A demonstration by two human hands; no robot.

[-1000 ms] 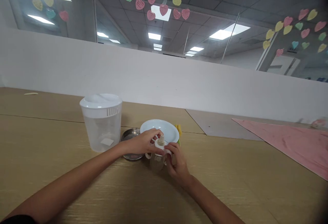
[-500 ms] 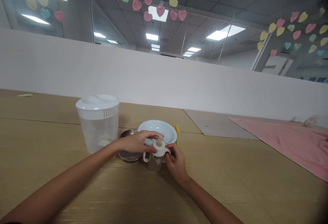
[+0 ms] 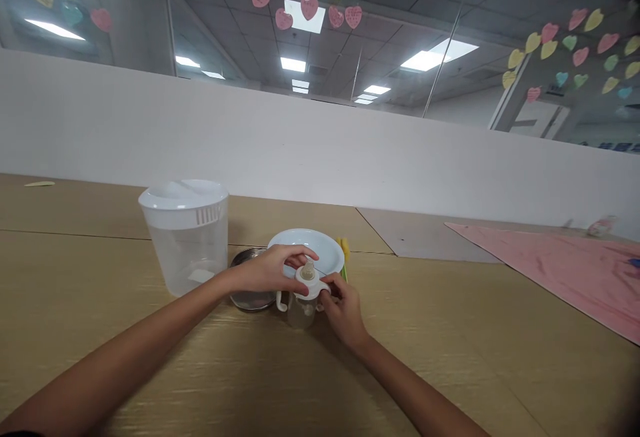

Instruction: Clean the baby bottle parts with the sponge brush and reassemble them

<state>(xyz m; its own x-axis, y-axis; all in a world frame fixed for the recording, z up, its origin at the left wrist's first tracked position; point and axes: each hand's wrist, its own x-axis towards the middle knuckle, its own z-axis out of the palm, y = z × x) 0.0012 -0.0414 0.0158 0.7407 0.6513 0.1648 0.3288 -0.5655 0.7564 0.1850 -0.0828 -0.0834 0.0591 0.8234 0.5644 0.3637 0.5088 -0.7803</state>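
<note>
Bottle (image 3: 301,315) smooth plastic; bowl (image 3: 324,249) glossy; dish (image 3: 254,300) shiny metal; cloth (image 3: 565,263) matt; tabletop (image 3: 425,330) wood-grained.

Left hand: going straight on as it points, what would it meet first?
The left hand would probably meet the bottle's white top first, and may be touching it now; depth is unclear.

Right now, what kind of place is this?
Probably an office or a similar workplace, though I can't be sure. There's a tiled ceiling with bright panel lights, a big glass partition with heart-shaped notes on it, and a wide tabletop against a white wall.
</note>
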